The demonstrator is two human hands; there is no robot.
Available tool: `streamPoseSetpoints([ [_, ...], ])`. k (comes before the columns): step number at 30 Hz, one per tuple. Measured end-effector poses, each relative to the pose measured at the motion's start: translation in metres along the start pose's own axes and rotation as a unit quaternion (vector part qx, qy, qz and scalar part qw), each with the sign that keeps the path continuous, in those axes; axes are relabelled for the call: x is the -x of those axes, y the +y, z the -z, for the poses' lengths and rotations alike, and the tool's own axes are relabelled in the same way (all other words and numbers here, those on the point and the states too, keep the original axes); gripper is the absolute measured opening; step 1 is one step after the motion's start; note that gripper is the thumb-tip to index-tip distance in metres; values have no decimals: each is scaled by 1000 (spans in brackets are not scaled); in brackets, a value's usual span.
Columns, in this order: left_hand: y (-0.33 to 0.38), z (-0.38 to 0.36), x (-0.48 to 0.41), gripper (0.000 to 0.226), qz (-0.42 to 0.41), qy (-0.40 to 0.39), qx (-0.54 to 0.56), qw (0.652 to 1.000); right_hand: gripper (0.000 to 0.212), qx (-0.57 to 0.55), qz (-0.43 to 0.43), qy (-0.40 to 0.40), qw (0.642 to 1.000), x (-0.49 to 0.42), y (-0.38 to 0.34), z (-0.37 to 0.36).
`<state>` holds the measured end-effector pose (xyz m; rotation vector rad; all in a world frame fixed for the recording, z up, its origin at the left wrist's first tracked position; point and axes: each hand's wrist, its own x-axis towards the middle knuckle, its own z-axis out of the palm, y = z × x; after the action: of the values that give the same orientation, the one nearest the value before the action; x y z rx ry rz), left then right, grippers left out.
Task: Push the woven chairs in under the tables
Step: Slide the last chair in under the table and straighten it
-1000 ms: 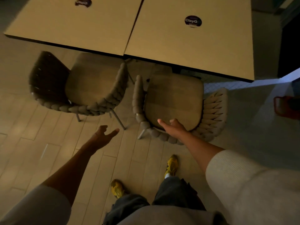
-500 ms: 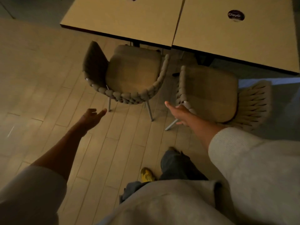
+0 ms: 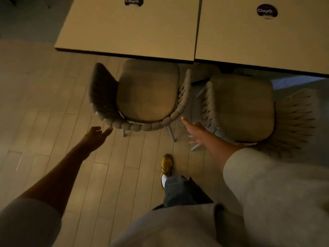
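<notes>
Left beige woven-rope chair: front of seat at the edge of the left tan square table, the rest out on the floor. Right beige woven-rope chair: just beside it, likewise mostly out from the right tan square table. Your left hand: fingers loosely extended, holding nothing, forefinger at the left chair's back rim; contact unclear. Your right hand: fingers splayed, empty, between the chairs. Yellow shoe on pale plank floor.

Dim, warm light, soft motion blur throughout (edges bowed by the wide lens), deep shadows.
</notes>
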<state>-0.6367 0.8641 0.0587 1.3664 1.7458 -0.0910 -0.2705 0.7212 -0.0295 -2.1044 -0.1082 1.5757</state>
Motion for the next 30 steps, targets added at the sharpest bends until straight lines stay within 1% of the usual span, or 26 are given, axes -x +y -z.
streamPoseSetpoints([
  [2, 12, 11, -22, 91, -2, -9, 3, 1000, 112, -12, -7, 8, 1000, -9, -12, 0],
  [4, 21, 19, -41, 91, -8, -6, 5, 1000, 116, -21, -12, 16, 1000, -17, -23, 0],
  [6, 33, 25, -62, 97, -25, -6, 3, 1000, 123, -29, -14, 24, 999, -24, -34, -2],
  [7, 39, 27, -68, 101, -32, -8, 2, 999, 124, -33, -14, 26, 999, -26, -39, -4],
  [8, 43, 27, -73, 101, -46, -12, 4, 999, 123, -37, -13, 28, 999, -25, -43, -6],
  [11, 46, 32, -93, 81, -66, 2, 4, 998, 123, -49, -18, 33, 998, -29, -51, -16],
  [12, 44, 35, -102, 81, -60, 7, 4, 998, 124, -52, -23, 35, 998, -32, -53, -21],
  [16, 35, 52, -135, 95, -24, 13, 4, 1000, 120, -73, -34, 44, 996, -41, -55, -45],
  [23, 28, 80, -186, 99, -2, -15, 40, 999, 109, -96, -54, 106, 988, -52, -55, -88],
  [27, 23, 82, -212, 93, 8, -48, 70, 996, 105, -94, -67, 142, 983, -62, -60, -112],
  [30, 19, 68, -226, 70, 17, -66, 93, 993, 96, -106, -65, 141, 982, -69, -58, -119],
])
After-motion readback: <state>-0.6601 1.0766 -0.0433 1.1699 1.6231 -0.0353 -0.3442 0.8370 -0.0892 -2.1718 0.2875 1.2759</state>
